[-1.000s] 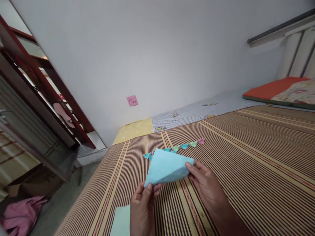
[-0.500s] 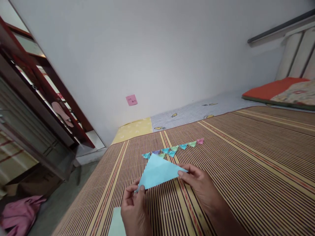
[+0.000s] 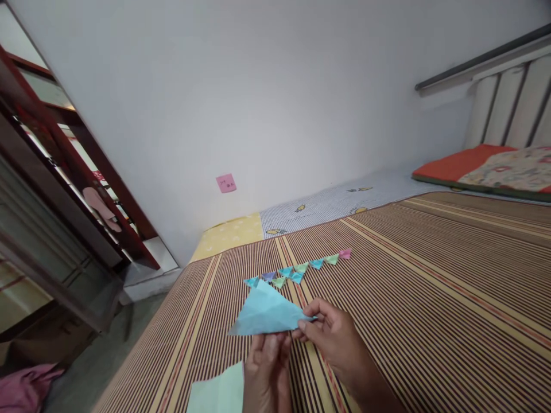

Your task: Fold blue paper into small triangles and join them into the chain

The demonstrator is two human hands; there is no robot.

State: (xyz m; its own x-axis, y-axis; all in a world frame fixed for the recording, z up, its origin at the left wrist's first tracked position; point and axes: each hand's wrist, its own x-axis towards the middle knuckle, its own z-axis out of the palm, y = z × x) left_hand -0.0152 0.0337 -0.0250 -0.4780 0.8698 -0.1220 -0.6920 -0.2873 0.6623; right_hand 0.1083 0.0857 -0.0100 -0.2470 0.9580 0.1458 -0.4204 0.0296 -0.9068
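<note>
A striped mat [image 3: 430,287] covers the bed, with a pillow [image 3: 486,169] at its far right corner. Over the mat's near left part is a blue paper [image 3: 267,315] folded into a triangle. The left hand [image 3: 267,367] has its grip clamped on the paper's lower edge, the right hand [image 3: 333,341] on its right tip. A green sheet [image 3: 217,393] lies at the near edge, beside the left hand. A row of small triangles [image 3: 297,269] lies just beyond the paper.

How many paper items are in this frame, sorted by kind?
small folded paper pieces, in a row on the mat: 9
blue folded sheet, pinched by the left hand and right hand: 1
pale green sheet, flat on the mat: 1
pink note on the wall: 1
Total: 12
</note>
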